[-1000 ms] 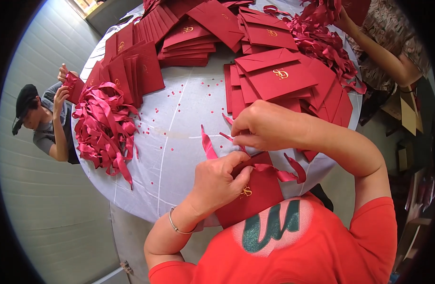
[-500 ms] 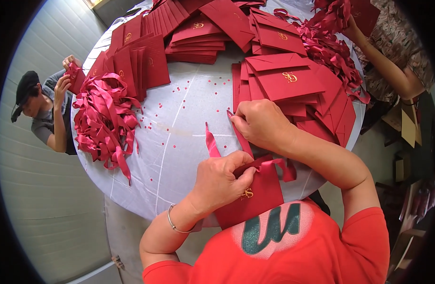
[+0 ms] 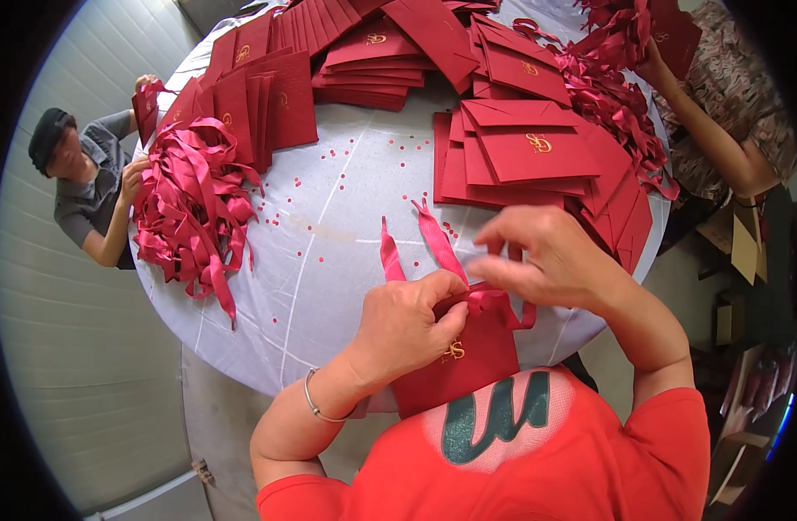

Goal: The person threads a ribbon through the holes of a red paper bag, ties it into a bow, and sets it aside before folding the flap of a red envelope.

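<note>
A red paper gift bag [image 3: 481, 352] with gold print lies at the table's near edge, against my red shirt. My left hand [image 3: 403, 326] is closed on its top edge, thumb and forefinger pinched together. Two pink-red ribbon ends, a left one [image 3: 390, 258] and a right one [image 3: 437, 239], stretch from the bag's mouth onto the white cloth. A ribbon loop [image 3: 494, 304] hangs over the bag's front, on the right. Just right of the bag's mouth, my right hand [image 3: 550, 260] is raised with fingers apart and nothing visible in them.
Stacked flat red bags [image 3: 537, 156] lie ahead on the right, more stacks [image 3: 377, 65] along the far side. Ribbon heaps sit left [image 3: 194, 208] and right [image 3: 602, 104]. Small red dots litter the white tablecloth [image 3: 329, 269]. One person [image 3: 95, 174] works at left, another person's arm [image 3: 711, 130] reaches in at right.
My right hand has let go of the right ribbon end and drawn back toward the bag, its fingers spreading. That ribbon now lies on the cloth. My left hand keeps its pinch.
</note>
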A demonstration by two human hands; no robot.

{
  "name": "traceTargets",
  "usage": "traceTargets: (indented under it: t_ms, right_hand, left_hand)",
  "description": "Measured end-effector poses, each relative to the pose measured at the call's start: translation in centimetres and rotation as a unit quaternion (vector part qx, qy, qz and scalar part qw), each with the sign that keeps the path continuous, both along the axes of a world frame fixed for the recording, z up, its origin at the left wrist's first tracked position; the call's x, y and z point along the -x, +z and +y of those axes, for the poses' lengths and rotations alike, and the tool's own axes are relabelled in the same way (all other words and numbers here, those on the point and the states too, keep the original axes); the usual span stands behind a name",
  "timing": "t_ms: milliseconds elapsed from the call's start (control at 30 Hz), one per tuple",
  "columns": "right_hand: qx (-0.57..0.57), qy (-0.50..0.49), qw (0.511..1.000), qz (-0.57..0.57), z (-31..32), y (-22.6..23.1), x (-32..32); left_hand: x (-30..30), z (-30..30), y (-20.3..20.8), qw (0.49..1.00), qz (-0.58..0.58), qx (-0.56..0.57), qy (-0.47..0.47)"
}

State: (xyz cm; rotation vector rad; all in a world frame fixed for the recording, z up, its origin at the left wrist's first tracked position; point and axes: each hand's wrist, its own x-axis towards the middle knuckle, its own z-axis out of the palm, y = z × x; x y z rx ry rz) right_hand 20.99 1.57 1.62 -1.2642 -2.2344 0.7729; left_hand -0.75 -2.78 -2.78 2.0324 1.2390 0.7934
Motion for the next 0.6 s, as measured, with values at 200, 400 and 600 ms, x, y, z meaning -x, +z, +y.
traceTargets:
  t_ms: [200,400,600]
  right_hand:
    - [0.023,0.022,0.998,0.045,-3.0,-0.7,-1.8]
    - [0.128,-0.026,0.987,0.091,-3.7,0.6,-2.5]
    - [0.007,0.068,0.996,0.063,-4.1,2.4,-2.7]
  left_hand:
    - [-0.1,0.2,0.0,0.997,-0.04,0.061,-0.008]
    - [0.0,0.4,0.3,0.995,-0.048,0.091,-0.009]
    - [-0.1,0.4,0.2,0.997,-0.01,0.08,0.0]
